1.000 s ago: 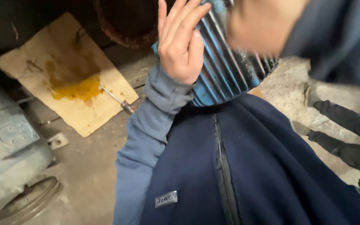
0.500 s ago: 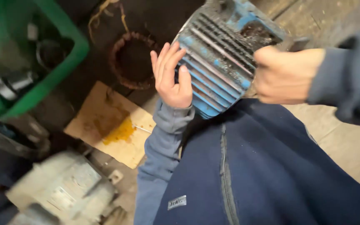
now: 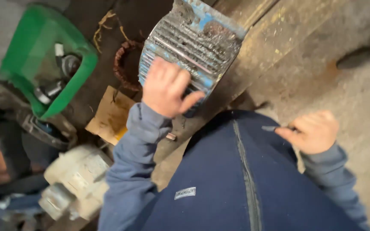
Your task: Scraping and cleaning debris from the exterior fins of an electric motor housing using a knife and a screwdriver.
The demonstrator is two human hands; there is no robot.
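— Grimy workshop floor is being looked down on; where is the finned housing (image 3: 191, 47) lying?

— Directly ahead of the left hand (image 3: 166, 87), fingers spread on it; right hand (image 3: 313, 132), farther off, is pinching a small tool (image 3: 270, 128).

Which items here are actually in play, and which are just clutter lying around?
In play:
- blue finned motor housing, left hand resting on it
- small dark tool, pinched in right hand

Lying about:
- green crate with metal parts
- copper winding ring
- stained cardboard
- pale motor body, lower left
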